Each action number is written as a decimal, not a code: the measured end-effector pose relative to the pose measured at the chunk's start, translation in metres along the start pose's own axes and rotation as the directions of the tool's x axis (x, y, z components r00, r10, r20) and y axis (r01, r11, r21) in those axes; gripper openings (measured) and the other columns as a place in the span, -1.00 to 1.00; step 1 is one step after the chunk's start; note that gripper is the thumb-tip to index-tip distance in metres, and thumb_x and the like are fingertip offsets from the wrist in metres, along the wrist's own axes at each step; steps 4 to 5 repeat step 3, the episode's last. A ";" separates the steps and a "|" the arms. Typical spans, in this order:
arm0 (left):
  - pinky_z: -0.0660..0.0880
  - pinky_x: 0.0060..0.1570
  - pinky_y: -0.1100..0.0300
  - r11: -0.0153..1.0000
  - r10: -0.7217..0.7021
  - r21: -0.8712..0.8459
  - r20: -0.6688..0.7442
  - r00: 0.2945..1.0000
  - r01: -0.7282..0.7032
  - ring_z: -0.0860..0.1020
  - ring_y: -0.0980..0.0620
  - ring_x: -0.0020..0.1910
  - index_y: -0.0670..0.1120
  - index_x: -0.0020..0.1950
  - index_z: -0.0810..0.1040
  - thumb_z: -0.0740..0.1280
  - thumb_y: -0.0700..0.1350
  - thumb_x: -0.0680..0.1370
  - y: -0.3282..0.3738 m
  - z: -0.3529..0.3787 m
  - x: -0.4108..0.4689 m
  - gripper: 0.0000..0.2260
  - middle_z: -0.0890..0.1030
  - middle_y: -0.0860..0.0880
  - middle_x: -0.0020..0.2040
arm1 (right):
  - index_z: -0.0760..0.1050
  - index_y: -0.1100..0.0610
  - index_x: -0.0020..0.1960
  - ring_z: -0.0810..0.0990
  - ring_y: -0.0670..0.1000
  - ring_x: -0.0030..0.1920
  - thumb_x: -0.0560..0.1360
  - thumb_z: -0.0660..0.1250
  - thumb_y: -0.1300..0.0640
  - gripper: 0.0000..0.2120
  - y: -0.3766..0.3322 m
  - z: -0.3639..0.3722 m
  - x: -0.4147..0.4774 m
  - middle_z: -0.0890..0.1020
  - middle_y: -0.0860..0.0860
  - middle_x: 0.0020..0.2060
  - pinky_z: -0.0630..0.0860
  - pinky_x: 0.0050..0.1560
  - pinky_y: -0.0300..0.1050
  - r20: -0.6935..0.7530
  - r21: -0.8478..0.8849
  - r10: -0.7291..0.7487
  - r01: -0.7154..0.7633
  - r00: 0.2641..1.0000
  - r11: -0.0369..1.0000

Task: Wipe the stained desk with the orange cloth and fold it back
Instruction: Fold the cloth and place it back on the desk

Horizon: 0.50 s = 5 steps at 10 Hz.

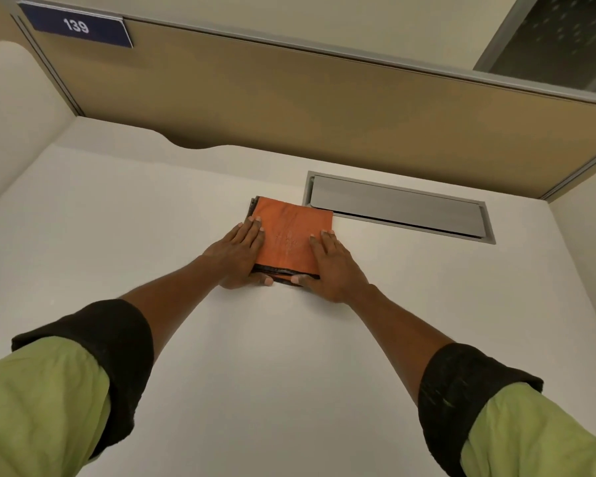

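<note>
The orange cloth (291, 232) lies folded into a small square on the white desk (289, 356), a little beyond the middle. Dark grey layers show along its near and left edges. My left hand (236, 258) lies flat on the cloth's left side, fingers together on top and thumb at the near edge. On the right side my right hand (331, 266) presses down the same way, its thumb pinching the near edge. No stain is visible on the desk surface.
A grey metal cable-tray flap (398, 206) is set into the desk just right of and behind the cloth. A tan partition (289, 108) with a blue "139" plate (76, 25) stands along the back. A white divider (11, 108) rises at the left.
</note>
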<state>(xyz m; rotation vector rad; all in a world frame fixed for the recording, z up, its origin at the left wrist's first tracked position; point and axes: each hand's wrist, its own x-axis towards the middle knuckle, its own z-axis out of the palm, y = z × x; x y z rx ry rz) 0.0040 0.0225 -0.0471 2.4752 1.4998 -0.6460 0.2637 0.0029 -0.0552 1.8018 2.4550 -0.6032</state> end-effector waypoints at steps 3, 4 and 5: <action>-0.33 0.63 0.02 0.998 0.058 -0.016 -0.173 0.983 -0.062 -0.35 -0.14 0.73 -0.22 0.77 -0.22 0.02 0.36 0.74 0.075 -0.015 -0.051 -0.13 -0.25 -0.20 0.78 | -0.08 0.14 0.71 -0.10 0.08 0.71 0.67 0.14 -0.27 -0.19 0.020 -0.016 -0.080 -0.02 0.08 0.71 -0.07 0.65 -0.02 -0.090 0.019 0.025 -0.024 0.996 1.000; -0.33 0.63 0.02 0.998 0.058 -0.016 -0.173 0.983 -0.062 -0.35 -0.14 0.73 -0.22 0.77 -0.22 0.02 0.36 0.74 0.075 -0.015 -0.051 -0.13 -0.25 -0.20 0.78 | -0.08 0.14 0.71 -0.10 0.08 0.71 0.67 0.14 -0.27 -0.19 0.020 -0.016 -0.080 -0.02 0.08 0.71 -0.07 0.65 -0.02 -0.090 0.019 0.025 -0.024 0.996 1.000; -0.33 0.63 0.02 0.998 0.058 -0.016 -0.173 0.983 -0.062 -0.35 -0.14 0.73 -0.22 0.77 -0.22 0.02 0.36 0.74 0.075 -0.015 -0.051 -0.13 -0.25 -0.20 0.78 | -0.08 0.14 0.71 -0.10 0.08 0.71 0.67 0.14 -0.27 -0.19 0.020 -0.016 -0.080 -0.02 0.08 0.71 -0.07 0.65 -0.02 -0.090 0.019 0.025 -0.024 0.996 1.000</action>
